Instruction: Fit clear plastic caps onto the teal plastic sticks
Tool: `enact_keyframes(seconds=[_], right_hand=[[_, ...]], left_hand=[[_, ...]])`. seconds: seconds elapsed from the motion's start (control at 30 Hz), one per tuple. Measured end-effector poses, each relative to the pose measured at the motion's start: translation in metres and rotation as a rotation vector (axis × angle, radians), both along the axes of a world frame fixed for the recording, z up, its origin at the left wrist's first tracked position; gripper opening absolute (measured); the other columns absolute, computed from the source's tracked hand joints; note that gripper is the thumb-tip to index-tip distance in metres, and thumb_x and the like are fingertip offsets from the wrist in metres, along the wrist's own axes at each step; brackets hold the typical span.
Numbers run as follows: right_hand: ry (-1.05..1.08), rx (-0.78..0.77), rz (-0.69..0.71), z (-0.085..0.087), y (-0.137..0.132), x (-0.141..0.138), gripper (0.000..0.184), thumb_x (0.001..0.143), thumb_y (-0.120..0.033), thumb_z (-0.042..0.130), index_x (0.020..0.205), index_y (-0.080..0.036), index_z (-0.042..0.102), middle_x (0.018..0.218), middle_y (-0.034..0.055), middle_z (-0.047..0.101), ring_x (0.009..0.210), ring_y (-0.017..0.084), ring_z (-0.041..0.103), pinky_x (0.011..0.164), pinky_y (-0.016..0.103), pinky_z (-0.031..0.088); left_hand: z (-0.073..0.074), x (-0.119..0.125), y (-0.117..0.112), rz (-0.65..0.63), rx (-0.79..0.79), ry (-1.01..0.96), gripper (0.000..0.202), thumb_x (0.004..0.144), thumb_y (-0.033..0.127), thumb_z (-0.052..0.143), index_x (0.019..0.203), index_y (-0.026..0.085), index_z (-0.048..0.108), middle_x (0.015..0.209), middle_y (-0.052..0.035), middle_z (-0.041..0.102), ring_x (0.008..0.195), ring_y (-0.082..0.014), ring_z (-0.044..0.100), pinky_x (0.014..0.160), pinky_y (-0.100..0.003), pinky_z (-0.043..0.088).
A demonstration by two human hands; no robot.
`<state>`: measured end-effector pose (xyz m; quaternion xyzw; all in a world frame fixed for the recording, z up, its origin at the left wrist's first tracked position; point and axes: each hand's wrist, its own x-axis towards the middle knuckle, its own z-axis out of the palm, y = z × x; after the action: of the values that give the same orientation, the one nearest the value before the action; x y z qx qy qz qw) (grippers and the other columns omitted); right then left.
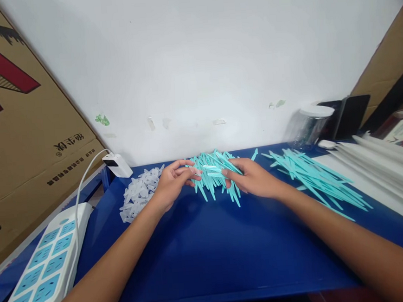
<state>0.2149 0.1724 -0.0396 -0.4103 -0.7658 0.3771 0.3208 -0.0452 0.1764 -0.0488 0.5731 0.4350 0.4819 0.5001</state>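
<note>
My right hand (254, 177) is closed around a few slim turquoise plastic sticks (235, 166), shaped like eyebrow razors, with their ends pointing toward my other hand. Opposite it, my left hand (177, 178) has its thumb and fingers curled together near those ends. What sits between the left fingertips, if anything, is too small to make out. Behind and below both hands lies a loose heap of the same turquoise sticks (209, 187). Beside my left wrist is a pile of small translucent white plastic caps (140, 193). Another bundle of turquoise sticks (315, 179) lies past my right forearm.
The blue table (224, 261) meets a white wall. At left are a power strip (45, 265), a white charger (118, 165) with a cable and a large carton (29, 136). At right stand a clear jar (306, 131), dark phones (352, 116) and stacked white sheets (387, 169).
</note>
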Motion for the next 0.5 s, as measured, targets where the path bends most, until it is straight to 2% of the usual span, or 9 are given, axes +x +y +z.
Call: enact_keyframes(seconds=[0.27, 0.37, 0.5], right_hand=[[-0.007, 0.021, 0.021, -0.0009, -0.0004, 0.0001, 0.038, 0.101, -0.045, 0.056, 0.076, -0.019, 0.068, 0.058, -0.0019, 0.059, 0.048, 0.013, 0.049, 0.055, 0.027, 0.04], [-0.017, 0.035, 0.0, -0.0002, 0.0002, 0.0016, 0.039, 0.101, -0.044, 0.055, 0.075, -0.019, 0.069, 0.055, -0.0027, 0.056, 0.048, 0.013, 0.049, 0.055, 0.027, 0.04], [-0.034, 0.072, 0.011, 0.0011, 0.0002, 0.0027, 0.037, 0.102, -0.041, 0.056, 0.075, -0.019, 0.068, 0.057, -0.0024, 0.056, 0.05, 0.012, 0.05, 0.057, 0.027, 0.039]], left_hand=[[-0.0034, -0.0018, 0.0029, 0.029, 0.085, 0.05, 0.045, 0.08, 0.048, 0.086, 0.11, 0.016, 0.078, 0.099, -0.0122, 0.081, 0.084, -0.0239, 0.076, 0.067, -0.031, 0.056], [-0.0063, -0.0027, 0.0048, 0.047, 0.084, 0.068, 0.044, 0.081, 0.051, 0.084, 0.105, 0.015, 0.079, 0.1, -0.0138, 0.081, 0.083, -0.0241, 0.076, 0.067, -0.031, 0.055], [-0.0071, -0.0026, 0.0053, 0.092, 0.103, 0.091, 0.044, 0.081, 0.057, 0.082, 0.092, 0.014, 0.078, 0.087, -0.013, 0.081, 0.079, -0.0233, 0.075, 0.065, -0.03, 0.054]])
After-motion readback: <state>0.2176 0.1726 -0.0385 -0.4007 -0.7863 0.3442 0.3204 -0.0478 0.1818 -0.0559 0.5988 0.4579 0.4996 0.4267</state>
